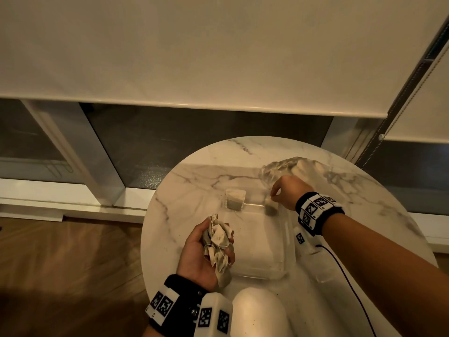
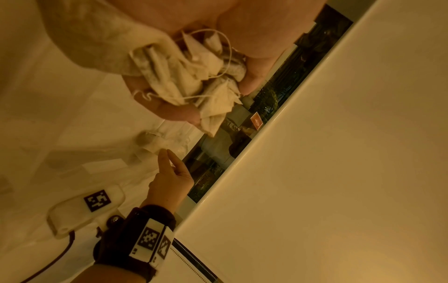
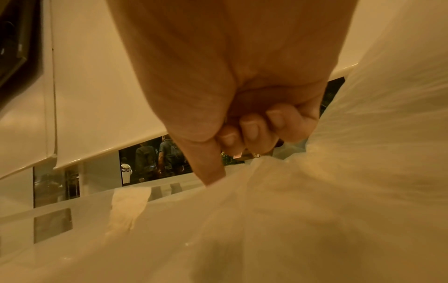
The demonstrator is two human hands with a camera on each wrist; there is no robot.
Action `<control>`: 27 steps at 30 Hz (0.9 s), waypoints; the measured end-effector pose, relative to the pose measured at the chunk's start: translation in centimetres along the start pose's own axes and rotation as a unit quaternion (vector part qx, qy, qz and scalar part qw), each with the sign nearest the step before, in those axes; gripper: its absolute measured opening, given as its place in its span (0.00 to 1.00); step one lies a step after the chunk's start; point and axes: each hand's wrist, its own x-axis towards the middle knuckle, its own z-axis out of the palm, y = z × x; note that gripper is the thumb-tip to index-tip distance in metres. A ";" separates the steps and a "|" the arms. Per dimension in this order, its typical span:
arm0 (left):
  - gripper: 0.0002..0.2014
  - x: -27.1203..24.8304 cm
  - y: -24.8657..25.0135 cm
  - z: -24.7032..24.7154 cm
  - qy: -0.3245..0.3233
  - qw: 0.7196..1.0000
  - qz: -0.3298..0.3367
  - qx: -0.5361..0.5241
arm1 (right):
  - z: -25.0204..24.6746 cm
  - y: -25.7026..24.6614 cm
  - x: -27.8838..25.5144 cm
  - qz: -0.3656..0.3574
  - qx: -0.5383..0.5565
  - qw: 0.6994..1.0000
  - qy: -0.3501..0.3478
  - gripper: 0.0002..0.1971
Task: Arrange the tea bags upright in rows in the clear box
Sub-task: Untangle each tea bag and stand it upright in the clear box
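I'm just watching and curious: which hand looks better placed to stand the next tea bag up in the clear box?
Probably the right hand. It hovers at the far edge of the clear box beside a tea bag, while the left hand is full, gripping a bunch of tea bags.

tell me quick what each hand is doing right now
Left hand: holding a crumpled bunch of tea bags, fingers curled round them.
Right hand: fingers curled at the clear box's far right corner; whether it holds anything cannot be told.
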 end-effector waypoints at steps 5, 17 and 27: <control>0.14 0.1 0.0 -0.1 0.003 1.000 -0.003 -0.006 | -0.1 -0.1 0.0 0.002 -0.005 1.000 0.020 0.05; 0.12 -0.8 -0.6 1.5 -0.031 1.000 0.000 -0.004 | -3.6 -1.9 -6.4 0.013 0.288 0.957 0.036 0.09; 0.16 -1.4 -1.8 2.7 -0.036 0.999 0.008 0.032 | -2.6 -7.4 -16.2 -0.106 0.424 0.899 0.025 0.10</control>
